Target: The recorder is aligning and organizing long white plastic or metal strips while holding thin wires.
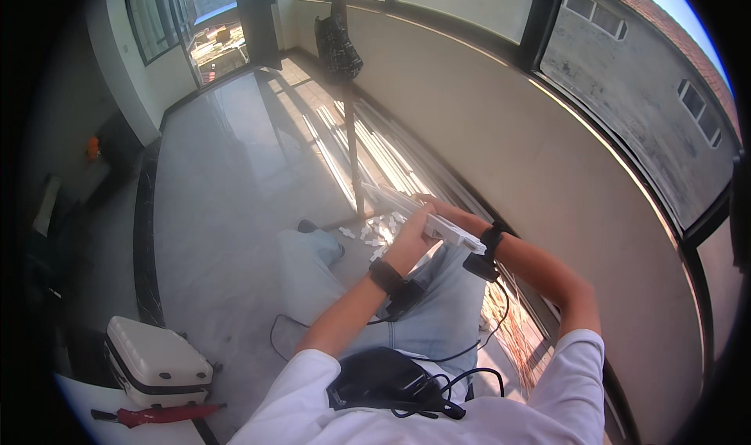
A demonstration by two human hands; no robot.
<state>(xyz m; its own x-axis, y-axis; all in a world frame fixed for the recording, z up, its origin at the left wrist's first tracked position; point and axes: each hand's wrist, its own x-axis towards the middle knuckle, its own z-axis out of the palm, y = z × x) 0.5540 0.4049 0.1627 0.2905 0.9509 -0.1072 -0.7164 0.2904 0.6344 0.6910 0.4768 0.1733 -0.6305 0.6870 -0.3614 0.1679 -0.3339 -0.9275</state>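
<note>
Gripping the white strip (456, 233) right of centre, the left hand (415, 232) is apparently steadying it; whether the right hand (440, 209) is grasping alongside, I am unable to tell. Small white fittings (383, 231) are lying left, seemingly within reach; long strips (389, 154) are lining the wall (469, 109), upper centre.

White short-sleeved shirt (524, 421), pale blue jeans (422, 320), black wrist straps (386, 276), black pouch (375, 378), thin black cables (508, 303)

Sun-streaked floor (211, 179); dim left side; curved edges
</note>
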